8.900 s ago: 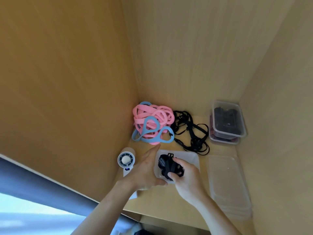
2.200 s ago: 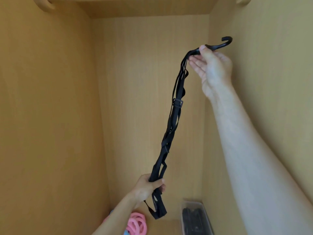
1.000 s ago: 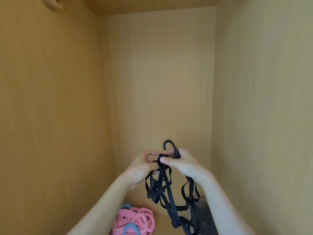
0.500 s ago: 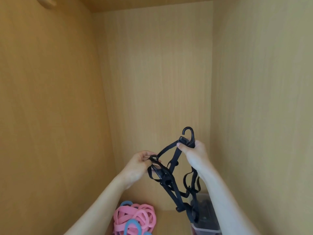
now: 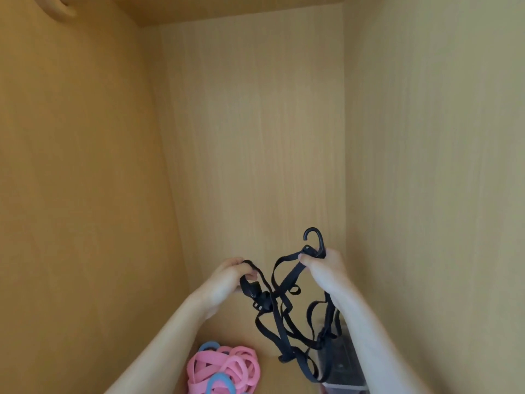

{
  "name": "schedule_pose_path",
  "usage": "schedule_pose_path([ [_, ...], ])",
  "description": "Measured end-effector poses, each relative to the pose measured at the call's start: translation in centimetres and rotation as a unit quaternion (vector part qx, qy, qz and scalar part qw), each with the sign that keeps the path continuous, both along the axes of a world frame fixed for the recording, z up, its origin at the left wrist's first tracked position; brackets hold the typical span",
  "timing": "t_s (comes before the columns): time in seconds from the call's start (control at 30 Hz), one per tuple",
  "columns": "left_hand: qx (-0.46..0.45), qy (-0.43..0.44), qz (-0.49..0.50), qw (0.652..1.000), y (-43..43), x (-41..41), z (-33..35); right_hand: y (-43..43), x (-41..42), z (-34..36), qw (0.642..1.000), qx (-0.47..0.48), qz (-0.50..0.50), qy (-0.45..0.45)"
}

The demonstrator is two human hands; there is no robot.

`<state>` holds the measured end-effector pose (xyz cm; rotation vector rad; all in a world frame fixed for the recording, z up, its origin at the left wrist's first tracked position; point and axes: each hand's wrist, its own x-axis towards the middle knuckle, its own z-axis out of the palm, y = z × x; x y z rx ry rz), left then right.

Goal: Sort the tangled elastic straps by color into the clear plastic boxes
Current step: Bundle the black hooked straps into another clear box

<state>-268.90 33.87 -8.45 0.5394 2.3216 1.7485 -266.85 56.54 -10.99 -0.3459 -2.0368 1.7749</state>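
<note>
Tangle of black strap point(image 5: 279, 317) hangs between the grips: right grip point(image 5: 324, 268) curled round it under the hook point(image 5: 314, 240), left grip point(image 5: 227, 280) pinching a loop. Pulling apart may cinch the knot or snag the hook. Below the right grip, a clear box point(image 5: 349, 385) holds something dark; pink straps point(image 5: 227, 368) lie outside it.

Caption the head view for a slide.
Left hand and right hand hold up a tangled black hooked elastic strap; pink and blue straps lie below.
</note>
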Motion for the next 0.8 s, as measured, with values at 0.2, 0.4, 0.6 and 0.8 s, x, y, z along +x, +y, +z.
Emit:
schedule_pose_path([
  [0.2,0.156,-0.091,-0.023,0.983,-1.1,-1.0,-0.3,1.3,0.0,-0.8,0.996,-0.069,-0.053,-0.015],
  [0.4,0.188,-0.125,-0.115,0.967,-2.4,-1.5,0.7,1.4,-0.1,-0.9,0.993,-0.109,-0.036,-0.040],
  [0.6,0.173,-0.048,-0.062,0.982,-1.3,-1.5,1.7,0.0,0.3,0.0,0.994,-0.077,0.072,0.034],
  [0.8,0.166,0.000,-0.074,0.983,0.5,-1.3,2.4,-2.4,1.0,1.8,0.975,-0.116,0.171,0.084],
])
